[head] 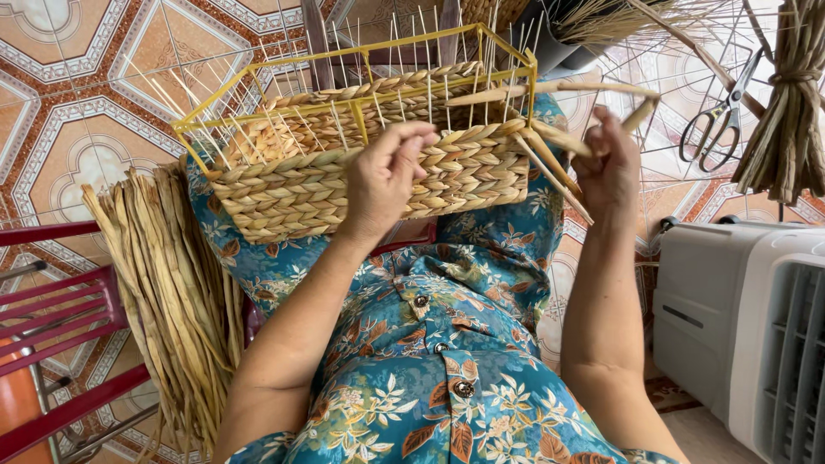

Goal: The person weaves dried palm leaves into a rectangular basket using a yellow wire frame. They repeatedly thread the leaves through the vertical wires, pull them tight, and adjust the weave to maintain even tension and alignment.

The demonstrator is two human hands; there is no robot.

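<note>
basket (361, 172): on the person's lap
reed bundle (172, 292): left of it
scissors (718, 120): right, on floor
fan unit (748, 326): near right
</note>
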